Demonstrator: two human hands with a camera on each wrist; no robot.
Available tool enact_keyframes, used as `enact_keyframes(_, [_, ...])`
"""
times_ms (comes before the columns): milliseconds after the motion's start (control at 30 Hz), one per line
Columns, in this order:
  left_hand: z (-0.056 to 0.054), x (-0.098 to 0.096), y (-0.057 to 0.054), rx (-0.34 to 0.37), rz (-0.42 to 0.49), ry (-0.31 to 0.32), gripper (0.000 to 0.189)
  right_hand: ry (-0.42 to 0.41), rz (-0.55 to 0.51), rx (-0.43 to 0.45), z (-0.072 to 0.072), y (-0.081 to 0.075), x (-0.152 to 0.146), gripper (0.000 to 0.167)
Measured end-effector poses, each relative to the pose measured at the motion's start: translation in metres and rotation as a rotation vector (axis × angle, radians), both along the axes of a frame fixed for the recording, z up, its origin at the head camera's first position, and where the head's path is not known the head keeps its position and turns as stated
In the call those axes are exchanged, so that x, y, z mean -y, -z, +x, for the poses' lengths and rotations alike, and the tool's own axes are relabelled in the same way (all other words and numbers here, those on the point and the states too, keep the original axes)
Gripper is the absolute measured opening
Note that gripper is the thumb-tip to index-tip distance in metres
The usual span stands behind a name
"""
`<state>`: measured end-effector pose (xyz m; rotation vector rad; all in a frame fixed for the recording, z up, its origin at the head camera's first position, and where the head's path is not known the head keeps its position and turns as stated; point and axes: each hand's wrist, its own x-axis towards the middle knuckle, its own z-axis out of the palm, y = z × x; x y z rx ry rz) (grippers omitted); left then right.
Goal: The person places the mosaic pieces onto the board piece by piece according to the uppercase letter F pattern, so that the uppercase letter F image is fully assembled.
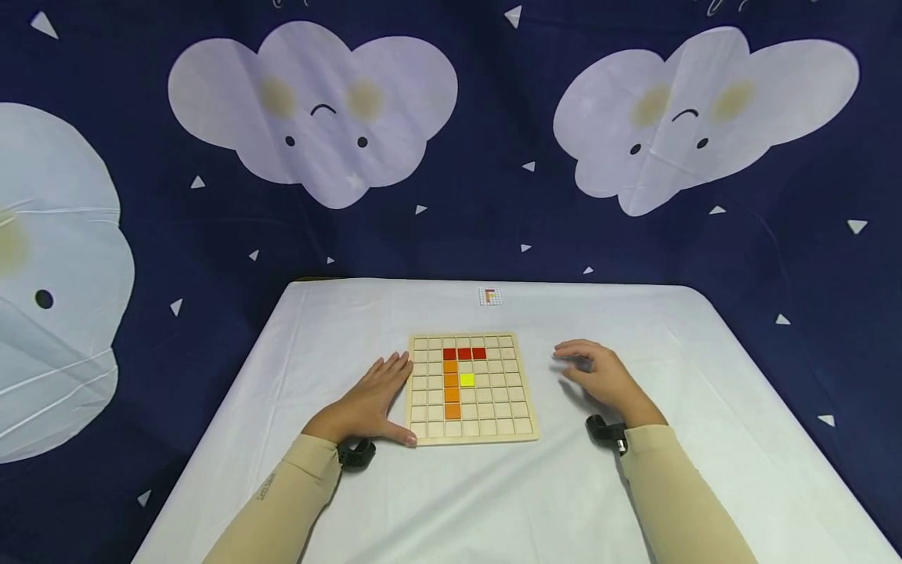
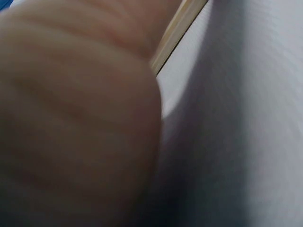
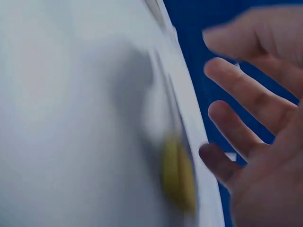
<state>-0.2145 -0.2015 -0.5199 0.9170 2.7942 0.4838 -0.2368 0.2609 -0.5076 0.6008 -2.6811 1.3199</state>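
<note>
A square wooden grid board [image 1: 493, 427] lies on the white table. In its grid is a short row of red squares [image 1: 464, 354], with a column of orange squares [image 1: 451, 393] running down from the row's left end. One yellow square [image 1: 467, 380] sits beside that column. My left hand [image 1: 368, 399] rests at the board's left edge, fingers spread and thumb at the lower left corner; in the left wrist view it hides most of the board [image 2: 176, 33]. Right of the board and apart from it, my right hand [image 1: 599, 376] hovers with loosely bent fingers, nothing visible in them.
A small card [image 1: 490, 297] with a coloured grid pattern lies behind the board. The white tablecloth [image 1: 338, 313] reaches to a dark blue cloth backdrop [image 1: 493, 227] with clouds. A blurred yellow shape [image 3: 178, 175] shows in the right wrist view; its kind is unclear.
</note>
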Motion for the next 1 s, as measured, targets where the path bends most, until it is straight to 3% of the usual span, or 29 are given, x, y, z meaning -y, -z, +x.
enact_keyframes(133, [0.000,0.000,-0.001,0.007,-0.013,-0.009,0.146,0.002,0.056,0.106,0.003,0.007,-0.033,0.036])
enact_keyframes(233, [0.001,0.000,-0.003,0.004,-0.007,-0.012,0.146,-0.060,0.067,0.165,0.006,0.009,-0.049,0.038])
enact_keyframes(333, [0.001,-0.002,-0.005,0.002,-0.006,-0.006,0.145,-0.148,0.045,0.183,0.009,0.008,-0.058,0.041])
enact_keyframes(467, [0.002,-0.002,-0.006,0.002,0.000,0.004,0.144,-0.197,0.041,0.170,0.011,0.010,-0.064,0.042])
enact_keyframes(633, [0.003,-0.002,-0.006,-0.003,0.011,0.012,0.143,-0.174,0.043,0.167,0.012,0.011,-0.066,0.028])
enact_keyframes(1000, [0.002,-0.001,-0.005,-0.007,0.010,0.013,0.143,-0.074,0.072,0.081,0.018,0.014,-0.051,0.019])
